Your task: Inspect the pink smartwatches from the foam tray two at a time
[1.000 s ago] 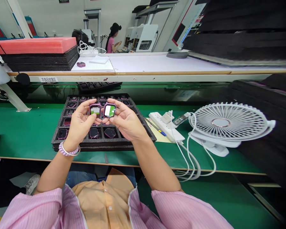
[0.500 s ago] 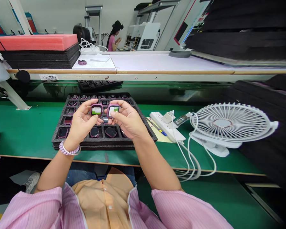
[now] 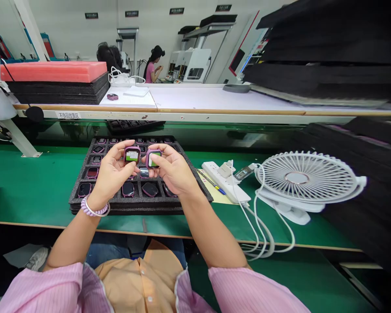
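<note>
My left hand [image 3: 112, 174] is closed around a pink smartwatch body [image 3: 132, 155] whose screen is lit green and white. Beside it, my right hand [image 3: 172, 168] grips a second pink watch body [image 3: 153, 158], also lit, with the thumb pressed on its front. Both watches are held side by side just above a black foam tray [image 3: 84, 202]. Several more pink watch bodies [image 3: 149, 189] with dark screens lie in the tray's pockets.
A white desk fan [image 3: 308, 179] stands to the right, with a white power strip [image 3: 226, 178], cables and a pen [image 3: 211, 182] on a yellow note. Stacked black and red foam [image 3: 57, 80] sits on the back shelf. Another person [image 3: 153, 65] works far behind.
Both hands have lowered slightly toward the tray with the watches. My right thumb has moved over the right watch's screen, and that watch has tilted.
</note>
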`<act>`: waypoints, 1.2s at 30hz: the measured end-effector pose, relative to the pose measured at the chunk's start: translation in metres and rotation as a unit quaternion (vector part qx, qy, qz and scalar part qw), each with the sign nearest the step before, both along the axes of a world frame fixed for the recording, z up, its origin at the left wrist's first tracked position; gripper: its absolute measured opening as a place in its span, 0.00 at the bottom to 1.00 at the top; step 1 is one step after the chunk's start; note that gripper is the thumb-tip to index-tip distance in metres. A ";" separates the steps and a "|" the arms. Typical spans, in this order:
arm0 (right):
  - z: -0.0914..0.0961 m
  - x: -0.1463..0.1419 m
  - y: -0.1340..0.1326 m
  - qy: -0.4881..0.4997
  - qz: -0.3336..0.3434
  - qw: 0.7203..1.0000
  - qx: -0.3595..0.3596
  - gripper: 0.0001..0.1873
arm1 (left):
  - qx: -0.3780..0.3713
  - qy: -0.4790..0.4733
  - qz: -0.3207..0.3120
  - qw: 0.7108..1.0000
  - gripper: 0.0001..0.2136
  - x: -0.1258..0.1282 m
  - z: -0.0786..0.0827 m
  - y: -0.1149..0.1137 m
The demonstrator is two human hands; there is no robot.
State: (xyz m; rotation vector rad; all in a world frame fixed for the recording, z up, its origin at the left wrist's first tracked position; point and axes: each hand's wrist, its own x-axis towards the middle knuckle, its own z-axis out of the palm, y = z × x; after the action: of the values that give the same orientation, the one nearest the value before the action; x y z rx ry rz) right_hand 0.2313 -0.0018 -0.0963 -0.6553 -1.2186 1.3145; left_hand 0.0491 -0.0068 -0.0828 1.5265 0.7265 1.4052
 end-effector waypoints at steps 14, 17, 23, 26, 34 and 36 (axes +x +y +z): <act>0.042 0.012 0.027 -0.017 -0.038 0.996 0.080 0.31 | 0.045 -0.032 -0.020 0.998 0.29 0.018 0.044 0.028; 0.046 0.013 0.028 -0.013 -0.034 0.994 0.102 0.30 | 0.051 -0.042 -0.015 0.998 0.28 0.019 0.046 0.033; 0.040 0.013 0.029 -0.038 -0.027 0.993 0.110 0.27 | 0.048 -0.041 -0.005 0.998 0.26 0.020 0.046 0.038; 0.039 0.013 0.029 -0.039 -0.022 0.993 0.110 0.26 | 0.048 -0.033 -0.008 0.998 0.26 0.021 0.044 0.039; 0.041 0.014 0.027 -0.038 -0.027 0.993 0.108 0.24 | 0.042 -0.019 -0.010 0.999 0.24 0.024 0.042 0.039; 0.041 0.014 0.028 -0.045 -0.033 0.993 0.104 0.23 | 0.045 -0.016 -0.011 0.999 0.24 0.024 0.042 0.039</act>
State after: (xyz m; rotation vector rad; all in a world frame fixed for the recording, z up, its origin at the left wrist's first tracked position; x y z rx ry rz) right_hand 0.2458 0.0260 -0.0556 -0.6040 -1.3743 1.0946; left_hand 0.0728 0.0320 -0.0408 1.5739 0.6330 1.4606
